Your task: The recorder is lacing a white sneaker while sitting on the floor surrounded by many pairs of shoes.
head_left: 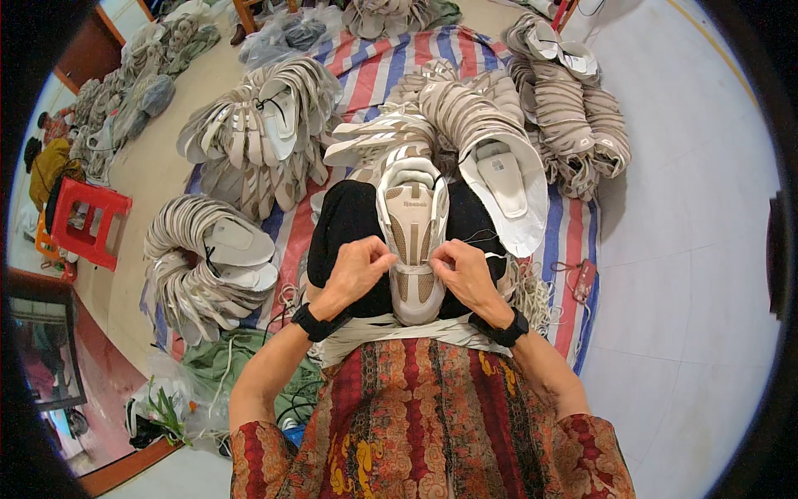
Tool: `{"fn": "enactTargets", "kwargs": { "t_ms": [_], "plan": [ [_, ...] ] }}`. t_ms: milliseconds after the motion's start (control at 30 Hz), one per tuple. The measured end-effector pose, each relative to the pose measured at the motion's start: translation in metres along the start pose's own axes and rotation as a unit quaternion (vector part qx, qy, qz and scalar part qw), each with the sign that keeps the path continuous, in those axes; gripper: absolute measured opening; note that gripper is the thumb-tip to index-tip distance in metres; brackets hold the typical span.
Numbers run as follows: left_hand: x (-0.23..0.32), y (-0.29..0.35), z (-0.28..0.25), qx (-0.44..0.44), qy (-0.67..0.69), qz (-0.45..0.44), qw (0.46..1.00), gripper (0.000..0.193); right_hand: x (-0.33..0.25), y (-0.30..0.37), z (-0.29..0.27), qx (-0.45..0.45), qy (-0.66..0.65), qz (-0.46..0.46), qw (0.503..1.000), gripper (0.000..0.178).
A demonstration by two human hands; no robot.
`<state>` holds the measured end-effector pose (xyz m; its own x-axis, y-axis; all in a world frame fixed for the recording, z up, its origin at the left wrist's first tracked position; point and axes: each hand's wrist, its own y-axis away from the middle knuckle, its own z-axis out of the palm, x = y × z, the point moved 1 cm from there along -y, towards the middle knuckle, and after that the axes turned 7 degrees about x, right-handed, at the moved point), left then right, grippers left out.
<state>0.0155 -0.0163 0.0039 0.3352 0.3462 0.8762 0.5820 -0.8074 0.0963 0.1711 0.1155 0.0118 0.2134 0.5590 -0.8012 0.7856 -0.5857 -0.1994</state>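
Here's one dark printed word across the tongue of the shoe, twelve o'clock, and at two o'clock, a white lining shows a mark too small to read.

A long cream and tan shoe top with mesh patches lies face up between the person's knees, toe pointing at the person. A thin pale lace crosses its front.
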Motion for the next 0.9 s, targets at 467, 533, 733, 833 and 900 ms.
{"fn": "enactTargets", "kwargs": {
  "t_ms": [467,533,733,833,900],
  "plan": [
    [0.003,-0.004,0.01,-0.045,0.038,-0.035,0.998,0.024,-0.007,0.001,0.002,-0.034,0.051,0.028,0.998,0.013],
    [0.001,-0.004,0.012,-0.05,0.057,-0.042,0.996,0.024,-0.007,0.002,0.002,-0.032,0.025,0.046,0.998,0.012],
    [-0.001,-0.007,0.013,-0.053,0.05,-0.044,0.996,0.024,-0.014,0.006,0.012,0.014,0.143,-0.027,0.989,0.012],
    [0.004,-0.006,0.011,-0.072,0.026,-0.066,0.995,0.022,-0.015,0.006,0.014,0.016,0.164,-0.017,0.986,0.013],
    [0.004,-0.006,0.011,-0.072,0.029,-0.066,0.995,0.022,-0.008,0.005,0.013,0.002,0.083,0.074,0.994,0.014]
  ]
}}
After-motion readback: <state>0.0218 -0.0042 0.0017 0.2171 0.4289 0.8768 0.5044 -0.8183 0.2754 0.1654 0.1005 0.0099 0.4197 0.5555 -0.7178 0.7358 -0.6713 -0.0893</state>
